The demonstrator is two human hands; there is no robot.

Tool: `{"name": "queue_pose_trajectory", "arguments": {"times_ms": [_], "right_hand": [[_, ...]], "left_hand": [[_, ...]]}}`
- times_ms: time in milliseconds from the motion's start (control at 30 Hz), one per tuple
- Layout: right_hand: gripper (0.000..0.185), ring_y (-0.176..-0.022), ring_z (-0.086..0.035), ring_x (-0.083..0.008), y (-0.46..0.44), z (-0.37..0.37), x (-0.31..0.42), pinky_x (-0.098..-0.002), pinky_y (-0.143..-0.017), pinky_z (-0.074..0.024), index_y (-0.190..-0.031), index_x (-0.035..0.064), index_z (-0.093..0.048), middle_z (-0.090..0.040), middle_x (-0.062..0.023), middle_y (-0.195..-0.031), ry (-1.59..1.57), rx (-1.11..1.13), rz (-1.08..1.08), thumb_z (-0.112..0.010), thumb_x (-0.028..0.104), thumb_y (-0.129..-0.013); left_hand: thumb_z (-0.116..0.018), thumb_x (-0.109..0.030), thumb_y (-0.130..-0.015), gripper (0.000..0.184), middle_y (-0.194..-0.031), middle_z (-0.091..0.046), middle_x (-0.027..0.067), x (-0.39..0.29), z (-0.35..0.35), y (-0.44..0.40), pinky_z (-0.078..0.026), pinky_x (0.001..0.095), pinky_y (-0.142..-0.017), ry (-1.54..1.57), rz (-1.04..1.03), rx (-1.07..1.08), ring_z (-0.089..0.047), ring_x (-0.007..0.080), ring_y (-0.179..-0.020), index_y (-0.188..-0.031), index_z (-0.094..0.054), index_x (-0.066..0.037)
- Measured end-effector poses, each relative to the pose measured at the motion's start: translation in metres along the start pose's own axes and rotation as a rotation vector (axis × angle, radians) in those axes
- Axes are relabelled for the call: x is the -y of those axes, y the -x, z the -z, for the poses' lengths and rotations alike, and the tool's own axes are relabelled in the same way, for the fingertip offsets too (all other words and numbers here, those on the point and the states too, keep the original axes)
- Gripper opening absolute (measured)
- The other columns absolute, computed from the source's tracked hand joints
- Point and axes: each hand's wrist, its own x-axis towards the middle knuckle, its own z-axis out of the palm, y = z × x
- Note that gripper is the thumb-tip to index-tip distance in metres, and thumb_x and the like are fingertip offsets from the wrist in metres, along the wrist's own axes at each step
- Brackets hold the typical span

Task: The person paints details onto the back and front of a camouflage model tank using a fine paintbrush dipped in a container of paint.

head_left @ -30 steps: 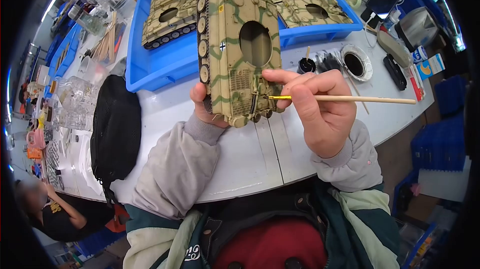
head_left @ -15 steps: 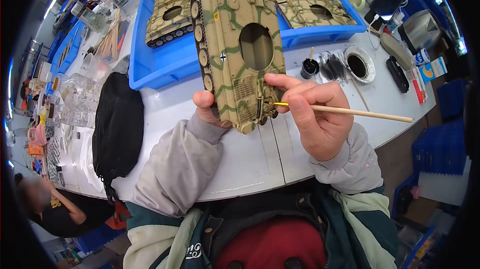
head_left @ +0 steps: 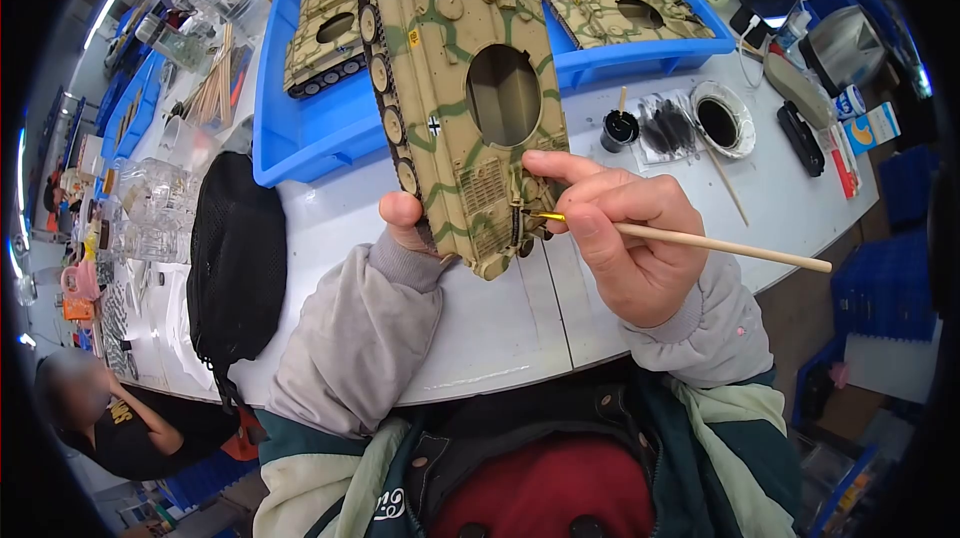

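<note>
A camouflage-painted model tank hull [head_left: 450,88] with a round opening is tilted above the table, its tracks facing left. My left hand [head_left: 405,223] grips its lower left side, with the thumb showing and the other fingers hidden behind the hull. Between the thumb and fingers of my right hand [head_left: 640,238] is a thin paintbrush [head_left: 730,246]. The brush tip is at the dark detail beside the grille at the hull's lower end. My right index finger is stretched out against the hull just below the opening.
Behind the hull, a blue tray [head_left: 330,153] holds several similar hulls. A small black pot [head_left: 619,128] and a foil-wrapped dish of dark liquid [head_left: 718,121] stand to the right. A black pouch [head_left: 235,258] lies left. Another person [head_left: 125,418] sits at lower left.
The hull has shifted slightly left and tilted further, with my left hand still on it. The brush tip has stayed at the hull's lower end while its handle has dipped at the right.
</note>
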Motion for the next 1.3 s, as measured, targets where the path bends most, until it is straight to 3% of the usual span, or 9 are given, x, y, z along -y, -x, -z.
{"name": "queue_pose_trajectory", "arguments": {"times_ms": [267, 333, 967, 1033, 1167, 1233, 1300], "right_hand": [[0.007, -0.069, -0.057, -0.0145, 0.0001, -0.0017, 0.0, -0.0583, -0.091, -0.0431, -0.092, -0.0012, -0.045, -0.057, -0.0129, -0.074, 0.008, -0.003, 0.008, -0.048, -0.007, -0.089], [0.007, -0.063, -0.059, -0.0139, 0.0006, -0.0065, -0.0006, -0.0487, -0.085, -0.0517, -0.084, -0.0019, -0.053, -0.061, -0.0094, -0.071, -0.018, -0.147, -0.002, -0.059, -0.005, -0.084], [0.006, -0.062, -0.059, -0.0124, 0.0002, -0.0049, 0.0, -0.0478, -0.085, -0.0519, -0.084, -0.0012, -0.054, -0.06, -0.0066, -0.068, -0.014, -0.159, -0.011, -0.058, -0.005, -0.084], [0.007, -0.066, -0.057, -0.0134, -0.0011, 0.0006, 0.0018, -0.0586, -0.091, -0.0436, -0.091, -0.0009, -0.044, -0.056, -0.0103, -0.071, 0.047, 0.013, 0.004, -0.047, -0.007, -0.089], [0.007, -0.066, -0.057, -0.0134, 0.0, 0.0003, 0.0023, -0.0586, -0.091, -0.0434, -0.092, -0.0007, -0.044, -0.056, -0.0101, -0.071, 0.047, 0.029, 0.009, -0.047, -0.007, -0.089], [0.006, -0.061, -0.06, -0.0137, 0.0015, -0.0057, 0.0021, -0.047, -0.083, -0.0523, -0.083, -0.0016, -0.055, -0.058, -0.0059, -0.067, -0.034, -0.137, -0.032, -0.059, -0.006, -0.083], [0.006, -0.06, -0.059, -0.0136, 0.0014, -0.0049, 0.0023, -0.0468, -0.083, -0.0523, -0.083, -0.0017, -0.055, -0.058, -0.006, -0.067, -0.037, -0.141, -0.035, -0.059, -0.006, -0.083]], "left_hand": [[-0.069, -0.056, -0.068, 0.085, -0.122, -0.054, 0.0203, 0.0, 0.001, -0.0014, -0.049, 0.0421, -0.089, 0.022, 0.002, 0.051, -0.056, 0.0298, -0.108, -0.127, -0.046, 0.001], [-0.069, -0.056, -0.068, 0.085, -0.122, -0.054, 0.0202, 0.0001, -0.0017, -0.0017, -0.049, 0.0418, -0.089, 0.027, 0.008, 0.045, -0.056, 0.0296, -0.108, -0.127, -0.047, 0.001], [-0.07, -0.054, -0.067, 0.082, -0.12, -0.055, 0.0189, -0.0013, -0.0012, 0.0018, -0.05, 0.0407, -0.086, -0.048, -0.001, -0.052, -0.058, 0.0287, -0.105, -0.125, -0.049, 0.0], [-0.07, -0.053, -0.067, 0.082, -0.12, -0.055, 0.0191, -0.0022, -0.0011, 0.001, -0.05, 0.0407, -0.086, -0.009, 0.01, -0.024, -0.057, 0.0287, -0.105, -0.125, -0.048, 0.0], [-0.07, -0.052, -0.066, 0.082, -0.12, -0.055, 0.0196, -0.0017, -0.0008, -0.0005, -0.049, 0.0415, -0.089, 0.05, 0.026, 0.015, -0.056, 0.0287, -0.107, -0.126, -0.048, 0.0], [-0.071, -0.051, -0.066, 0.082, -0.12, -0.055, 0.0196, -0.0014, 0.0011, 0.0006, -0.049, 0.0418, -0.089, 0.065, 0.03, 0.007, -0.056, 0.0287, -0.107, -0.126, -0.048, 0.001], [-0.071, -0.05, -0.065, 0.082, -0.12, -0.055, 0.0197, -0.0024, 0.0022, 0.0012, -0.048, 0.0421, -0.089, 0.079, 0.034, -0.001, -0.056, 0.0287, -0.107, -0.126, -0.048, 0.001]]}}
